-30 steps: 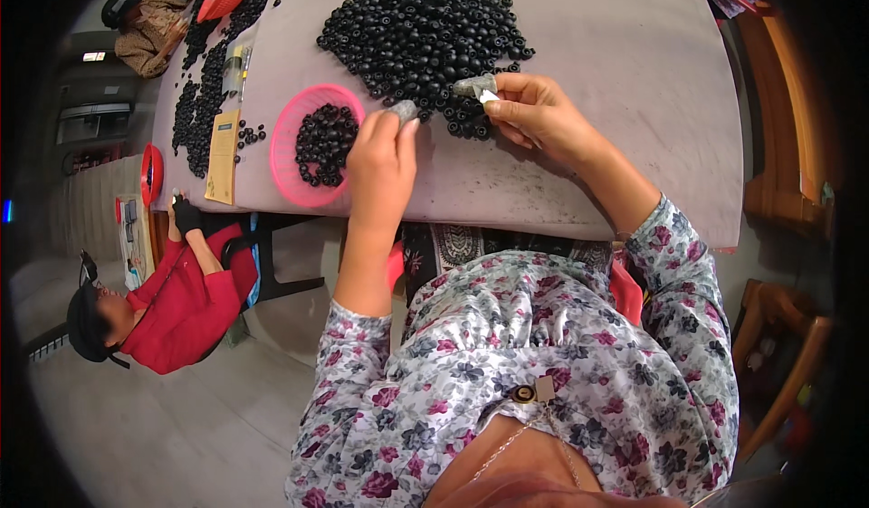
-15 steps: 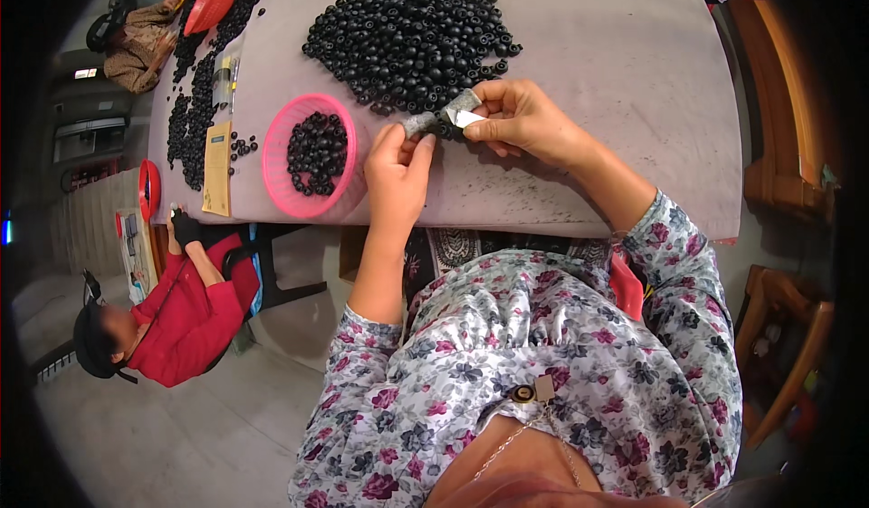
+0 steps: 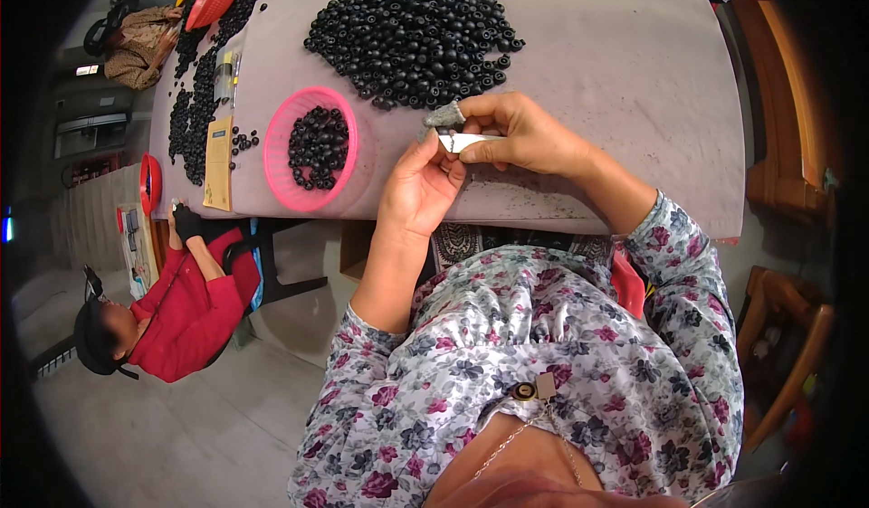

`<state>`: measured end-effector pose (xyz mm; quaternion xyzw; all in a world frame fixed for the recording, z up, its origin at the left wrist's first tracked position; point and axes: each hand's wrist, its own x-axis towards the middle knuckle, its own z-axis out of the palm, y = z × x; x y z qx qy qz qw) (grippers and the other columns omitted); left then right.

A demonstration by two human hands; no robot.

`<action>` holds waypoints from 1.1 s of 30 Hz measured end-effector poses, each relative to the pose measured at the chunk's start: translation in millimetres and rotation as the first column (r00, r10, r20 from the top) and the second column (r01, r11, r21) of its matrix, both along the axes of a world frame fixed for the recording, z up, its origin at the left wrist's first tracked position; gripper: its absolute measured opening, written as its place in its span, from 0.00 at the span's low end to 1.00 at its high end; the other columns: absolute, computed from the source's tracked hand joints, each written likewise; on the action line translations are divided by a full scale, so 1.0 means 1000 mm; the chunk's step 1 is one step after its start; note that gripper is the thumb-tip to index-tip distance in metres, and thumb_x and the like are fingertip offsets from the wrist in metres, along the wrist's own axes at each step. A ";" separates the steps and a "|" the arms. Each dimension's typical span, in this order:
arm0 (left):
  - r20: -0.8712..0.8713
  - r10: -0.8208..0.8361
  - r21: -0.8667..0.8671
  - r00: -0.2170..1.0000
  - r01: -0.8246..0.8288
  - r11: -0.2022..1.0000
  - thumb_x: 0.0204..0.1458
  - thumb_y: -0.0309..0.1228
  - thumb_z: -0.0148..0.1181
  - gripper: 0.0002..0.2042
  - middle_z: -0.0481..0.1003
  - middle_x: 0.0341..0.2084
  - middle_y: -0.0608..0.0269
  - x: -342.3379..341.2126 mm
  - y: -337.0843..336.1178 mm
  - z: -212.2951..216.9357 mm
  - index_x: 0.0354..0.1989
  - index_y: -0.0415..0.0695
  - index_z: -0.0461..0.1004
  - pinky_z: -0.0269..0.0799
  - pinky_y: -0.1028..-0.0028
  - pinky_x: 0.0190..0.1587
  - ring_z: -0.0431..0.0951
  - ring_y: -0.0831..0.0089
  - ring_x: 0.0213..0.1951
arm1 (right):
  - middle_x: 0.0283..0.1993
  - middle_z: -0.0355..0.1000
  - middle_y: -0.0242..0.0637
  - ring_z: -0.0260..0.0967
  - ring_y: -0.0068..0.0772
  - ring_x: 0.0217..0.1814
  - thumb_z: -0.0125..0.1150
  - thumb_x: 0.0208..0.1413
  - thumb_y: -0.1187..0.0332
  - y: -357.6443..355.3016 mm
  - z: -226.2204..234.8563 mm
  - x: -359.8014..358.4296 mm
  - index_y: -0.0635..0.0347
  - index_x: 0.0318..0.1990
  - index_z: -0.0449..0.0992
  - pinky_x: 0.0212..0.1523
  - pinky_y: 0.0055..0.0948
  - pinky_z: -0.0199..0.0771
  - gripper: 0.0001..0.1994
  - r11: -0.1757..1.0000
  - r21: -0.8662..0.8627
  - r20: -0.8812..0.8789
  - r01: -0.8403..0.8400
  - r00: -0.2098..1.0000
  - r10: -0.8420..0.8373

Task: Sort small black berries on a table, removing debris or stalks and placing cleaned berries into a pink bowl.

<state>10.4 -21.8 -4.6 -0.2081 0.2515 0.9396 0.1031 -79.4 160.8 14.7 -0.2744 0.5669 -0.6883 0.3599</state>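
Observation:
My right hand point(image 3: 534, 137) grips a narrow white strip-like tool point(image 3: 478, 141) between thumb and fingers; a grey fingertip cover point(image 3: 444, 115) is on its index finger. At the tool's left end, my left hand point(image 3: 421, 187) is closed in a pinch, palm turned partly up. A small black round part point(image 3: 444, 131) shows only as a dark bit between the fingertips; the fingers hide most of it. Just beyond both hands lies a large heap of black round parts with holes point(image 3: 407, 37). Left of my left hand, a pink basket point(image 3: 272, 160) contains more of them.
A tan booklet-like packet point(image 3: 217, 164) lies left of the basket, beside scattered black parts point(image 3: 188, 132). A red basket point(image 3: 215, 0) stands at the table's far left. A person in red point(image 3: 195, 304) sits at the left side. Wooden furniture point(image 3: 787, 119) stands beyond the table's right edge.
My hands have come closer together. The left has turned its palm upward, and the white tool now lies level across the left fingertips. The right index finger has straightened above it.

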 end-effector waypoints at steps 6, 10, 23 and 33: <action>0.047 -0.025 0.123 0.999 0.019 0.992 0.59 0.29 0.61 0.08 0.79 0.38 0.61 -0.001 -0.005 -0.002 0.43 0.40 0.76 0.80 0.80 0.37 0.79 0.76 0.38 | 0.30 0.74 0.25 0.63 0.13 0.25 0.68 0.55 0.70 0.001 -0.001 -0.002 0.60 0.56 0.76 0.23 0.17 0.63 0.21 1.000 0.018 -0.024 -0.009 1.000 0.010; 0.094 0.004 0.184 0.996 -0.021 0.983 0.59 0.28 0.61 0.07 0.79 0.35 0.61 -0.002 -0.004 0.002 0.42 0.40 0.76 0.80 0.79 0.35 0.80 0.76 0.34 | 0.30 0.73 0.25 0.63 0.12 0.25 0.69 0.55 0.69 0.001 0.001 -0.002 0.60 0.57 0.75 0.23 0.17 0.63 0.22 1.000 0.002 -0.029 -0.020 0.999 0.020; 0.049 -0.013 0.243 0.999 0.001 0.970 0.59 0.27 0.61 0.08 0.79 0.36 0.60 -0.003 -0.001 0.004 0.44 0.38 0.75 0.80 0.76 0.36 0.80 0.76 0.34 | 0.28 0.72 0.22 0.60 0.10 0.21 0.69 0.55 0.68 0.004 -0.002 -0.008 0.60 0.50 0.79 0.20 0.15 0.57 0.16 0.996 0.003 0.081 -0.094 0.992 0.094; -0.010 -0.016 0.248 1.000 0.018 0.969 0.59 0.27 0.61 0.09 0.79 0.38 0.60 0.000 -0.004 -0.003 0.45 0.38 0.75 0.80 0.77 0.38 0.79 0.76 0.34 | 0.25 0.70 0.22 0.59 0.11 0.20 0.68 0.55 0.69 0.005 0.002 -0.008 0.61 0.51 0.79 0.19 0.15 0.55 0.16 0.995 -0.022 0.129 -0.097 0.987 0.099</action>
